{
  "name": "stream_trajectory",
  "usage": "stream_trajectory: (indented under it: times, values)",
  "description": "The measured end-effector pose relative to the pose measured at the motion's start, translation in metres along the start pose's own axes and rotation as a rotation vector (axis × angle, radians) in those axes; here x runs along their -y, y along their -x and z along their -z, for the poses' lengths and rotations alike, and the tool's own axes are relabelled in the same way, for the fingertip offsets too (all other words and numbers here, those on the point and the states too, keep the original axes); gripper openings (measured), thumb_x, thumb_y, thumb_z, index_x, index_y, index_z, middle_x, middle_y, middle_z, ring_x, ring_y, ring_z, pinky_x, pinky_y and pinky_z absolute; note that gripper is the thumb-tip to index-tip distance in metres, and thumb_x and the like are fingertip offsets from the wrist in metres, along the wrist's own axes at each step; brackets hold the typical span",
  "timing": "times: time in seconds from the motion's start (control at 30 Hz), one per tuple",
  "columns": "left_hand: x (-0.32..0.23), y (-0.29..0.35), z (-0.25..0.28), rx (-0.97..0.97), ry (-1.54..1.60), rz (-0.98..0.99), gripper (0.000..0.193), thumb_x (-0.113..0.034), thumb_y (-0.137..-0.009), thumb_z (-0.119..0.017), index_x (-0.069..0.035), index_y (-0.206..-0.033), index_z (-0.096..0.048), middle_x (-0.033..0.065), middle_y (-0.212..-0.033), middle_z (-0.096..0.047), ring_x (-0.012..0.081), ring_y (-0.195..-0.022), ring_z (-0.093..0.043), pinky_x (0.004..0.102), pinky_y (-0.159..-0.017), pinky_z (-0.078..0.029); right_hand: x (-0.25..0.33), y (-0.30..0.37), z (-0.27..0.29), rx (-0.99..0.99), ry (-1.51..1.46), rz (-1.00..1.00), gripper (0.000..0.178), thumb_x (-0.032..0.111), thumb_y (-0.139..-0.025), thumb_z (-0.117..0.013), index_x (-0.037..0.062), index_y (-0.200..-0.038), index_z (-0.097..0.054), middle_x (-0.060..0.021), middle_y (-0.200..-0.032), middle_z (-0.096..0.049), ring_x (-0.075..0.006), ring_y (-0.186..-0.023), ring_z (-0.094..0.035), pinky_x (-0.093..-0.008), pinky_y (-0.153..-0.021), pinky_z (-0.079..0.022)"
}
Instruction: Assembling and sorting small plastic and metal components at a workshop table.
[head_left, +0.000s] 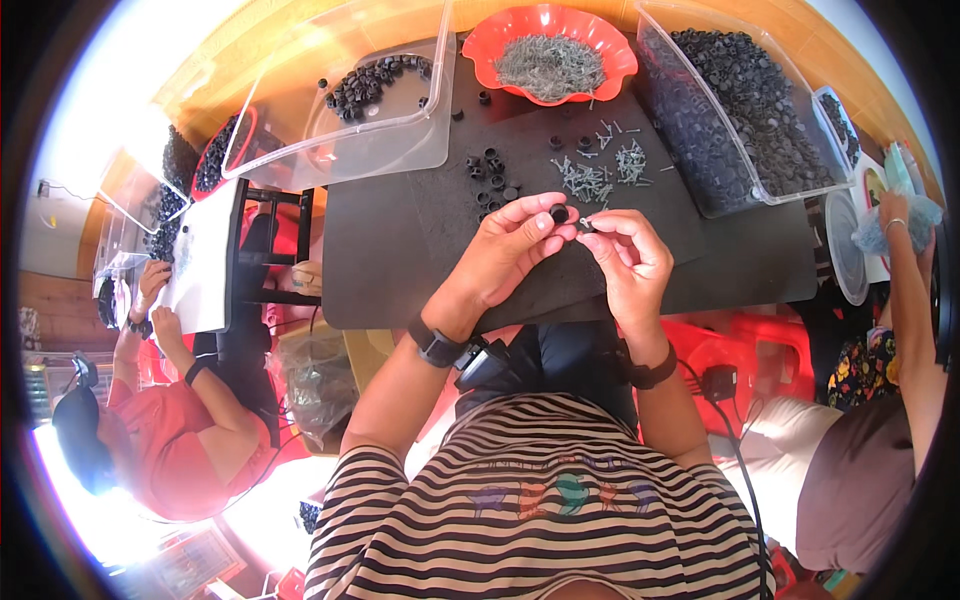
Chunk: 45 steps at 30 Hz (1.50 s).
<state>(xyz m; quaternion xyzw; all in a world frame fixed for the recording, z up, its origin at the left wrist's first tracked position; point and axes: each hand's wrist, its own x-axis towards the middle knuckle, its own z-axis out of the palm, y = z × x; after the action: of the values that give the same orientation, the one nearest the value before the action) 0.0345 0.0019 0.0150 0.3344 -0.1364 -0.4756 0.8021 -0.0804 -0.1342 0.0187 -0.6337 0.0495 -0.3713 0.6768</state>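
Pinched in the fingers of my left hand [512, 248] is a small round black plastic cap [559, 213]. My right hand [630, 262], close beside it, closes its thumb and forefinger on a small metal pin [587, 224] with a dark tip. Both hands are raised over the near part of the black table mat [420, 240]. Beyond them lies a loose group of black caps [488, 172]. To the right of those sit small piles of silvery pins [586, 182], with a few single black caps among them.
A red scalloped bowl [482, 72] of pins stands at the back. Clear bins flank it: the left bin [400, 160] holds some black caps, the right bin [740, 150] many. People work at both sides, one in a red shirt [195, 440] at a white table [208, 260].
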Motion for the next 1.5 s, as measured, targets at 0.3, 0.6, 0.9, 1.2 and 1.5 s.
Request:
stream_trajectory:
  times: [0.3, 0.6, 0.9, 1.2, 1.5]
  values:
    - [0.002, -0.002, 0.004, 0.051, 0.022, -0.023, 0.028, -0.011, -0.096, -0.057, -0.003, -0.123, -0.057, 0.0127, -0.116, -0.064, 0.0179, -0.101, -0.064, 0.0266, -0.083, -0.054, 0.012, -0.009, -0.011, -0.046, 0.242, 0.155, 0.015, -0.005, -0.078, -0.072, -0.0003, -0.091, -0.066, -0.0092, -0.089, -0.067, -0.0147, -0.076, -0.064, -0.0254, -0.065, -0.051]
    - [0.001, 0.0, 0.005, 0.071, 0.053, 0.006, 0.026, -0.011, -0.096, -0.057, -0.004, -0.121, -0.058, 0.011, -0.114, -0.065, 0.0175, -0.101, -0.064, 0.0268, -0.085, -0.054, 0.024, -0.015, -0.015, 0.01, 0.434, 0.322, 0.017, -0.007, -0.076, -0.072, 0.0001, -0.09, -0.066, -0.0104, -0.088, -0.067, -0.0175, -0.074, -0.065, -0.0267, -0.064, -0.052]
    - [0.005, -0.002, 0.006, 0.076, 0.032, -0.038, 0.025, -0.011, -0.094, -0.06, -0.005, -0.118, -0.06, 0.0082, -0.113, -0.066, 0.0131, -0.097, -0.064, 0.0263, -0.087, -0.053, 0.026, -0.014, -0.019, 0.032, 0.501, 0.359, 0.02, -0.008, -0.072, -0.074, 0.0008, -0.088, -0.066, -0.01, -0.085, -0.067, -0.0209, -0.073, -0.066, -0.0296, -0.064, -0.052]
    - [0.011, -0.001, 0.007, 0.099, -0.018, -0.1, 0.025, -0.007, -0.093, -0.061, -0.003, -0.117, -0.06, 0.0084, -0.112, -0.066, 0.0127, -0.098, -0.063, 0.0272, -0.088, -0.053, 0.025, -0.01, -0.019, 0.033, 0.607, 0.43, 0.017, -0.005, -0.073, -0.074, 0.0025, -0.086, -0.067, -0.009, -0.084, -0.067, -0.0214, -0.073, -0.065, -0.0303, -0.063, -0.052]
    - [0.012, 0.003, 0.001, 0.053, -0.181, -0.124, 0.027, -0.005, -0.091, -0.063, -0.003, -0.118, -0.063, 0.007, -0.11, -0.066, 0.0133, -0.096, -0.063, 0.0283, -0.088, -0.053, 0.026, -0.01, -0.012, 0.022, 0.591, 0.312, 0.016, -0.003, -0.073, -0.075, 0.0024, -0.085, -0.067, -0.0084, -0.08, -0.065, -0.0199, -0.067, -0.063, -0.0297, -0.059, -0.049]
